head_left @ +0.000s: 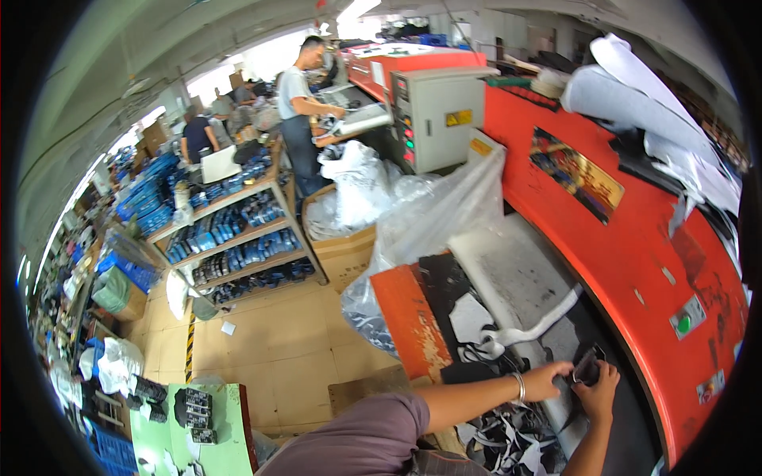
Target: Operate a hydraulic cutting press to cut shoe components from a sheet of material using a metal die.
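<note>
Both my hands meet over the dark bed of the red machine at the lower right. My left hand (546,381), with a bracelet at its wrist, has its fingers closed at the left side of a small dark piece (586,370) with a thin shiny edge. My right hand (598,390) grips the same piece from the right. Its exact kind is too small to make out. Beyond my hands lies a white bent bar (548,320) across a worn grey plate (520,274). Black and white scraps (512,440) are heaped below my left forearm.
The red machine body (635,317) rises close on my right. An orange-and-black board (409,317) stands left of the plate. A green table (230,420) holds stacked dark pieces. Farther off are a shelf rack (238,232), a carton with white sacks (347,258) and a person (295,103) working.
</note>
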Action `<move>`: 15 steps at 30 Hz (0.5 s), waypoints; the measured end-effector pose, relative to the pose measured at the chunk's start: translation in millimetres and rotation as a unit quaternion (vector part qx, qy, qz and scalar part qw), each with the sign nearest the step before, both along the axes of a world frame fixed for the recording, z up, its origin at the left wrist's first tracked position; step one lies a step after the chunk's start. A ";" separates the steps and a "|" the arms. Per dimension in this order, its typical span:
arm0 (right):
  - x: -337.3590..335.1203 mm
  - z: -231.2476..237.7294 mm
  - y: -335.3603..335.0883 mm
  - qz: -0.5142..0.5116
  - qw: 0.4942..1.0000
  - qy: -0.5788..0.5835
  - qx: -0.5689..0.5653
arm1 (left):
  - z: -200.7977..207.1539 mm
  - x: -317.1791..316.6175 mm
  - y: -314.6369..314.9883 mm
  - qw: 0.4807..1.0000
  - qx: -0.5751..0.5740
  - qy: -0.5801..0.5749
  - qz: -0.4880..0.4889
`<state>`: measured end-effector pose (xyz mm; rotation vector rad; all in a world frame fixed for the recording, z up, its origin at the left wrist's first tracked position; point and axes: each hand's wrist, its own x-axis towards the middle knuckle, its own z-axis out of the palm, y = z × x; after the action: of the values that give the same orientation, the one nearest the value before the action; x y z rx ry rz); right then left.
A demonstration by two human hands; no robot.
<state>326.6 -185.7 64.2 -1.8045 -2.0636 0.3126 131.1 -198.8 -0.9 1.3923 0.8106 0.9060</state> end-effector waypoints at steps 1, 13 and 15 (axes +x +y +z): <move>-3.0 -2.0 -5.5 -0.017 1.000 -0.018 -0.004 | -9.6 -0.9 5.4 0.999 0.031 0.030 0.014; -69.5 -29.7 -48.9 0.151 0.871 0.420 -0.205 | 3.5 -75.9 30.3 0.960 0.084 0.255 -0.086; -46.5 -22.9 -52.6 0.107 0.905 0.374 -0.171 | 7.6 -88.4 33.8 0.968 -0.211 0.107 -0.084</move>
<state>280.1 -238.3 41.3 -1.2945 -1.6865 1.2762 42.8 -165.0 6.7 1.1702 0.9677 0.4212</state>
